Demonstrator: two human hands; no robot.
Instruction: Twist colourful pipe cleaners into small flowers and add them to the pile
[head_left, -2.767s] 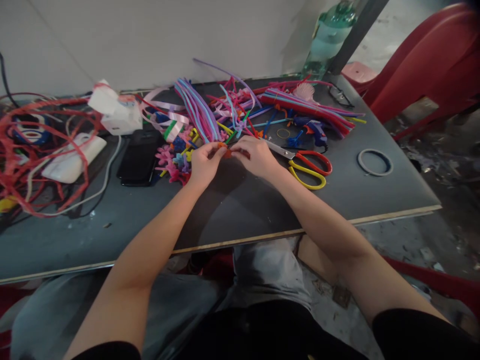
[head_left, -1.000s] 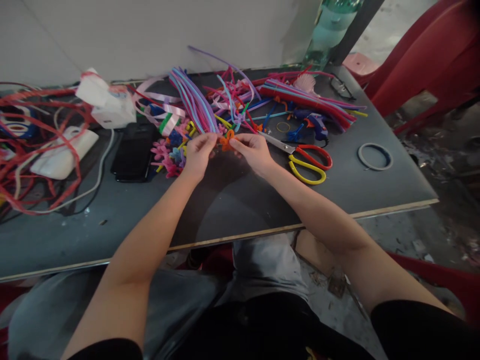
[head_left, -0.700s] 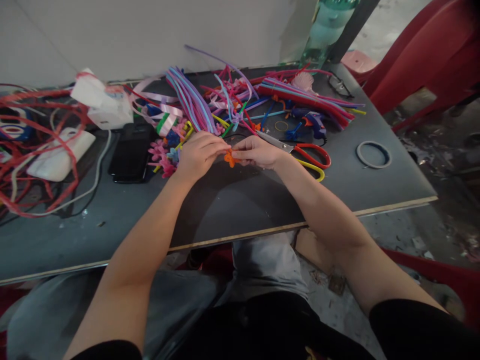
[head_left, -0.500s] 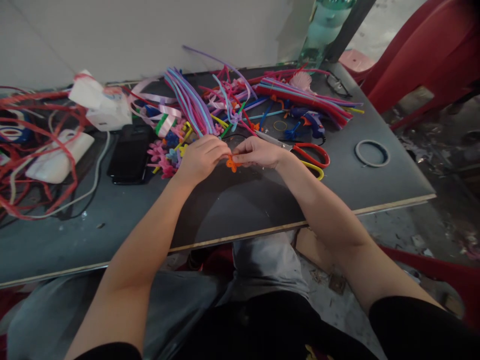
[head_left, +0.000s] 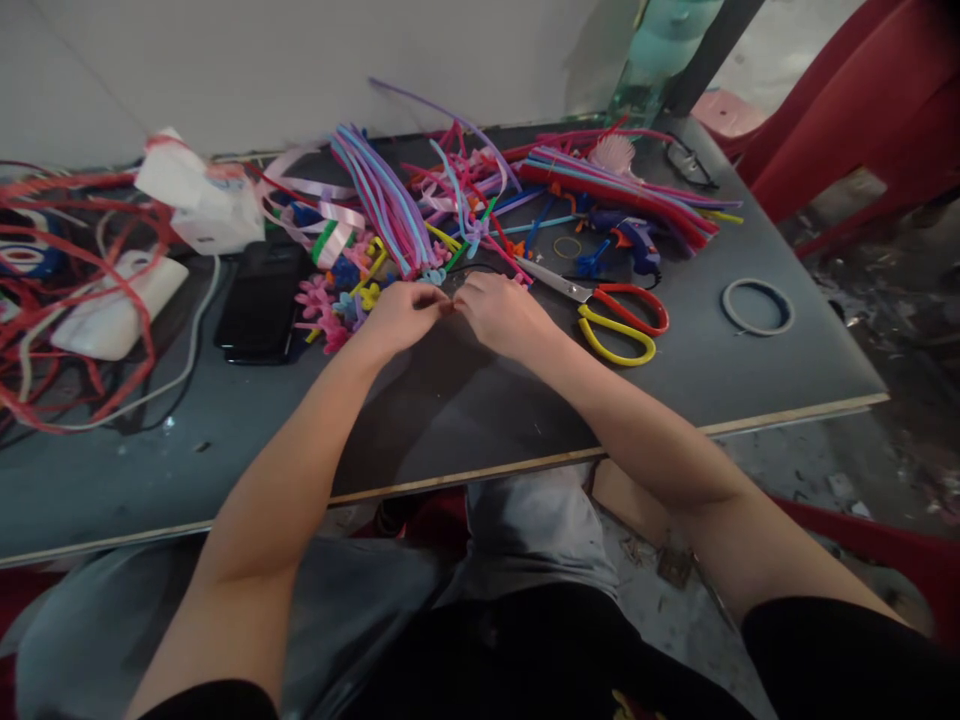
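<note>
My left hand and my right hand meet over the dark table, fingertips pinched together and touching. Between them is the small orange pipe-cleaner flower, now almost wholly hidden by the fingers. Just left of my left hand lies a heap of finished pipe-cleaner flowers in pink, blue and yellow. Behind my hands fans a bundle of purple and blue pipe cleaners. Scissors with one red and one yellow handle lie beside my right wrist, blades partly apart.
Phones, a white power bank and tangled red ribbon lie on the left. A second pipe-cleaner bundle, a blue glue gun and a roll of tape are on the right. A green bottle stands behind.
My right hand has turned over, its back now facing up, and the fingers cover the orange flower that showed before. My forearm has moved off the scissors' yellow handle. The view has shifted slightly.
</note>
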